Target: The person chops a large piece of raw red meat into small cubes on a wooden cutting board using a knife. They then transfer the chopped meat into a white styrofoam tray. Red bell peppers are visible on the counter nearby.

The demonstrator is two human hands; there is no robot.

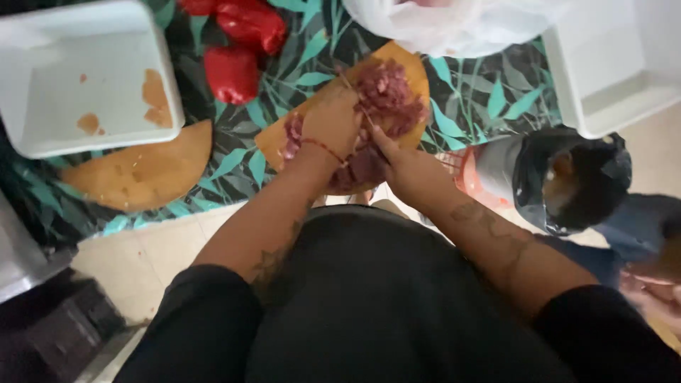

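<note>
A round wooden cutting board lies on a leaf-patterned tablecloth and carries a heap of chopped raw red meat. My left hand, with a red string on its wrist, presses down on the meat at the board's near side. My right hand grips a knife whose thin blade runs up-left across the meat; the handle is hidden inside my fist. Both forearms reach over my black shirt.
A second wooden board lies at the left near a stained white tray. Red peppers sit at the top, a white plastic bag behind the meat, another white tray at the right, a black-bagged bin below it.
</note>
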